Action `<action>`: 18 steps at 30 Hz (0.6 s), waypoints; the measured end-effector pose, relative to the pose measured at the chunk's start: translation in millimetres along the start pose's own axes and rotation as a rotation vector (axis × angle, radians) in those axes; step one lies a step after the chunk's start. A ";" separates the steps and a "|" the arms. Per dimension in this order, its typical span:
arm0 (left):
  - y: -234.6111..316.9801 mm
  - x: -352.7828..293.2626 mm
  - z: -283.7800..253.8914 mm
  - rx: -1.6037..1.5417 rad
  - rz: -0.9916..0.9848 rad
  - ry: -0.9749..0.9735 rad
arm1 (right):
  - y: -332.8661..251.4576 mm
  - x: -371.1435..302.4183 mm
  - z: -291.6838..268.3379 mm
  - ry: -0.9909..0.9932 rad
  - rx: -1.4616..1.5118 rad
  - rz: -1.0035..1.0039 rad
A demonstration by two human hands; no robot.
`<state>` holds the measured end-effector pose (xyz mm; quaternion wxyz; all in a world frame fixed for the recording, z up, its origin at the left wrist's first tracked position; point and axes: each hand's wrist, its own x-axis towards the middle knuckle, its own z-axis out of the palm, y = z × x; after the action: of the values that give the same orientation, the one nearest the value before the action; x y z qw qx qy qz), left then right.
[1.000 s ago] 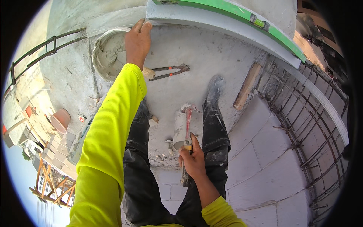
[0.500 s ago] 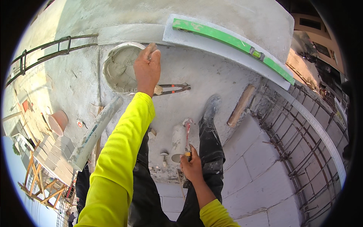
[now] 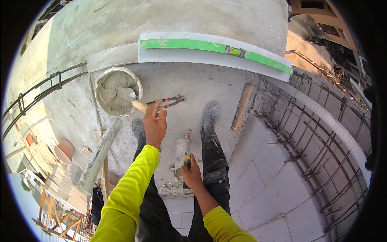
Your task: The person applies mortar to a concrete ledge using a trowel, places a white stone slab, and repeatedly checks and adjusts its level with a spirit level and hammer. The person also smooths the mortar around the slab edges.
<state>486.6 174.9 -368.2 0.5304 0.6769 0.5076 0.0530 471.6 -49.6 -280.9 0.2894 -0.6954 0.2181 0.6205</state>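
Observation:
My left hand (image 3: 155,125) reaches over the grey floor slab, fingers apart, close to the wooden handle (image 3: 139,105) of a trowel. The trowel's blade (image 3: 126,94) rests in wet mortar inside a round bucket (image 3: 138,82). Just beyond my fingertips lie pincers (image 3: 172,101) with red-banded handles; whether my fingers touch them or the trowel I cannot tell. My right hand (image 3: 192,173), low between my legs, is closed round a hand tool (image 3: 187,158) with a yellow and black grip and a thin red and silver shaft; its kind is unclear.
A green spirit level (image 3: 189,44) lies on a white board (image 3: 169,55) along the ledge ahead. A short pipe piece (image 3: 179,151) stands by my right hand. A long grey pipe (image 3: 100,155) leans at left. Rebar (image 3: 318,133) and a wood strip (image 3: 243,107) are at right.
My left hand has come back from above the bucket's rim toward me, beside the trowel handle, with its fingers opened. The right hand still holds its tool. The whole view has shifted.

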 end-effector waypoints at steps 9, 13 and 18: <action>-3.5 -126.0 34.2 -0.445 -0.974 -0.261 | -39.0 -53.0 -18.4 -0.207 -0.424 -0.380; 26.3 -144.7 -3.0 -0.474 -1.053 -0.227 | -103.4 -47.5 -75.4 -0.247 -0.576 -0.530; 46.5 -192.9 -40.7 -0.569 -1.146 -0.216 | -252.1 20.8 -190.5 0.577 -0.991 -1.202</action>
<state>398.6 62.2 -224.7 0.6814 0.1331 0.6982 -0.1745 781.8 9.3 -256.4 0.1644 -0.8721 -0.4236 0.1817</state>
